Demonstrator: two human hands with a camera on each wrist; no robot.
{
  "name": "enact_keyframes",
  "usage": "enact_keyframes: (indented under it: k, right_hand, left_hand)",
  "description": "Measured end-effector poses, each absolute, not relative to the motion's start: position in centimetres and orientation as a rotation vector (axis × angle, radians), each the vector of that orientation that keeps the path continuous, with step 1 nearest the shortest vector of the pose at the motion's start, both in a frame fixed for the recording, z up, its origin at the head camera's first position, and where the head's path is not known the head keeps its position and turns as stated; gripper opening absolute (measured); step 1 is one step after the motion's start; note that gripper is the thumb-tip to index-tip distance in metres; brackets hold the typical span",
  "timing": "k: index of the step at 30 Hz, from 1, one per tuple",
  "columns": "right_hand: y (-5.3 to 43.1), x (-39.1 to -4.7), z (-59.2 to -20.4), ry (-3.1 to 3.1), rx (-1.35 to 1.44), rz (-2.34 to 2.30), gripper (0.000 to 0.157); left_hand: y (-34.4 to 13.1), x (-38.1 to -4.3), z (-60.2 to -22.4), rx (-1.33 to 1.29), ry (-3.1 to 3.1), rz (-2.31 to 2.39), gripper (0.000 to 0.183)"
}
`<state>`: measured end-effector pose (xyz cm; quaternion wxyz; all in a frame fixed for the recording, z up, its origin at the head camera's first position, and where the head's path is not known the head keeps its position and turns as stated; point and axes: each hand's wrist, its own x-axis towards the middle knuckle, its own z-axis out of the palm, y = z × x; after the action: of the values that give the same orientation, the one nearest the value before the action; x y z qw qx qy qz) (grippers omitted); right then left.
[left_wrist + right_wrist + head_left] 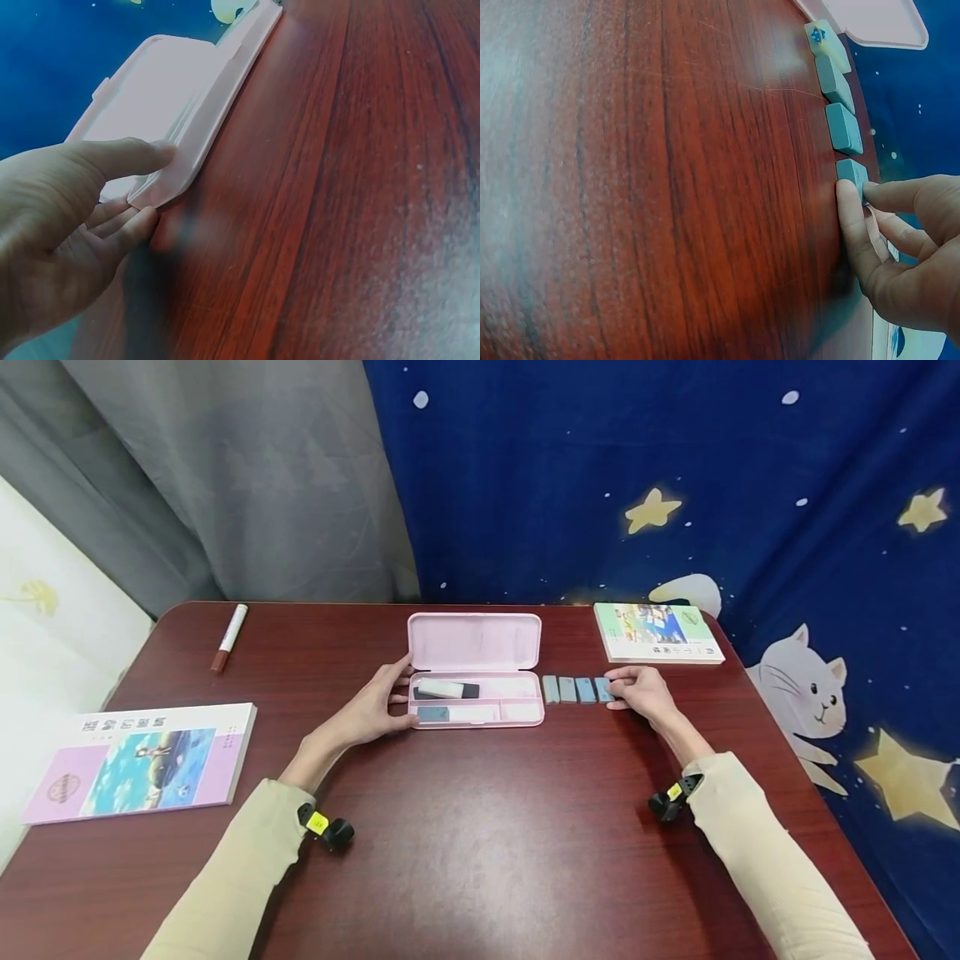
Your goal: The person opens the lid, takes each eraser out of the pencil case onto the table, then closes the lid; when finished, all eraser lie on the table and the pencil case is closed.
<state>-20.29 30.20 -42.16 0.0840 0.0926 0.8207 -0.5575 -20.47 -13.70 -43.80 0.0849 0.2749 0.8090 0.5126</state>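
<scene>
A pink pencil case [487,724] lies with its lid [475,642] raised at the back. My left hand [371,706] holds its left end, the thumb [154,155] on the near corner and the fingers along the end wall. Inside are a dark-and-white eraser [450,691] and a grey-blue block [432,714] in the front compartment. To the right of the case, several eraser-like blocks stand in a row, among them a pale one [551,689] and a blue one [585,690]. My right hand [641,692] pinches the rightmost blue eraser [853,174] between thumb and fingers, close on the table.
A green-and-white book [663,650] lies behind my right hand, at the table's back edge. Far left is a larger pink-and-blue book [150,760], with a white-and-brown marker [229,637] beyond it. Curtains [525,485] hang right behind the table [480,843].
</scene>
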Motion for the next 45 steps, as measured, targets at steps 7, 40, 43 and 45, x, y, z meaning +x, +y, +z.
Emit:
enact_keyframes:
  k: [7, 40, 43, 45]
  right_hand:
    - [30.3, -20.1, -42.1, 2.491, 0.291, -1.6, 0.03]
    - [22.0, -18.9, -39.3, 2.701, -0.108, -1.433, 0.022]
    - [19.9, -19.0, -39.1, 2.698, -0.191, -1.396, 0.022]
    - [18.5, -19.2, -39.1, 2.691, -0.246, -1.369, 0.022]
  left_hand:
    - [-13.8, -20.9, -44.0, 0.845, 2.38, 1.531, 0.102]
    - [-14.2, -20.8, -44.0, 0.848, 2.356, 1.52, 0.103]
    - [-14.1, -20.8, -43.9, 0.847, 2.355, 1.519, 0.103]
    - [-14.1, -20.7, -43.9, 0.854, 2.351, 1.521, 0.102]
